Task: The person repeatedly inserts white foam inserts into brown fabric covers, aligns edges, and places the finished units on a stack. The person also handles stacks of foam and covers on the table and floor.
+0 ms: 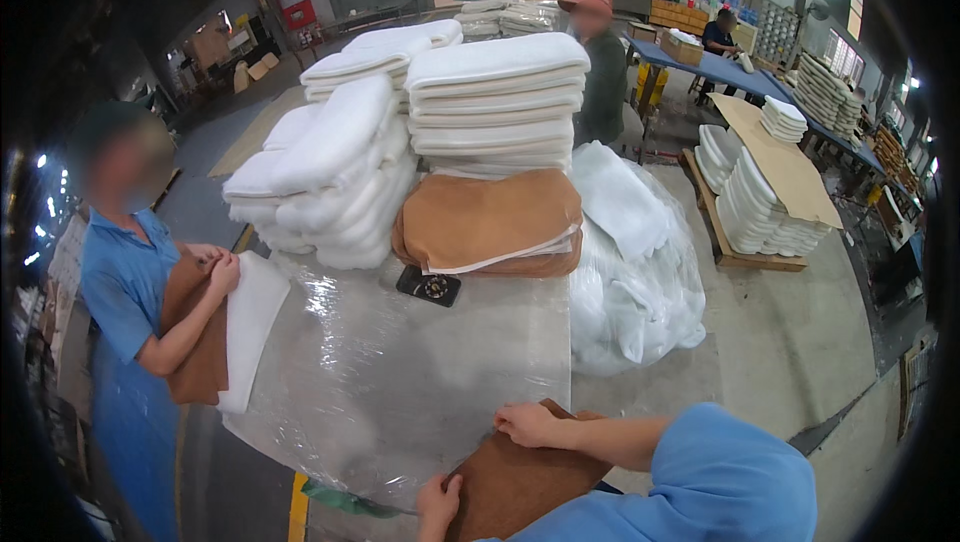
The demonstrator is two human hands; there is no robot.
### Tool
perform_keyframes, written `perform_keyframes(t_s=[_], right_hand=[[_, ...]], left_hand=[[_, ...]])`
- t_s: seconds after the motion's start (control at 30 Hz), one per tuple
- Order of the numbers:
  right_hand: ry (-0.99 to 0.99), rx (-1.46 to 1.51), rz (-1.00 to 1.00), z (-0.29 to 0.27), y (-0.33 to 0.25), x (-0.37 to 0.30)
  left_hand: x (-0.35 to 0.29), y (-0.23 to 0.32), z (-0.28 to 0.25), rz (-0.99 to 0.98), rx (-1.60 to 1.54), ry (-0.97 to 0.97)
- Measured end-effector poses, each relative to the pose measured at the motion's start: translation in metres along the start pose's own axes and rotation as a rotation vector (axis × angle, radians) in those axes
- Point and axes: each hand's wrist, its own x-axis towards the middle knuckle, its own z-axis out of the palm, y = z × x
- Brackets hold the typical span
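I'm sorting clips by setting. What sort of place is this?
Probably a factory or workshop: stacks of white pads and a pile of brown pieces on a plastic-covered table, plus a loaded wooden pallet.

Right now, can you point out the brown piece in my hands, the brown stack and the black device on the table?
Brown piece (525,479): head view, middle of its visible face.
Brown stack (490,214): head view, its top sheet.
Black device (430,287): head view, its upturned side.

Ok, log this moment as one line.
left fingers: holding brown sheet's left side | right fingers: holding its far side | black device: in front of brown stack
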Motion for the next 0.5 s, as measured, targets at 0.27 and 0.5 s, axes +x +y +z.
perform_keyframes(t_s=[0.27,0.5], right_hand=[[-0.719,-0.247,-0.047,-0.066,0.009,-0.080],[-0.527,-0.311,-0.106,-0.040,0.024,-0.083]], left_hand=[[-0.107,-0.059,0.034,0.040,-0.359,0.139],[-0.081,-0.077,0.063,-0.171,-0.531,0.207]])
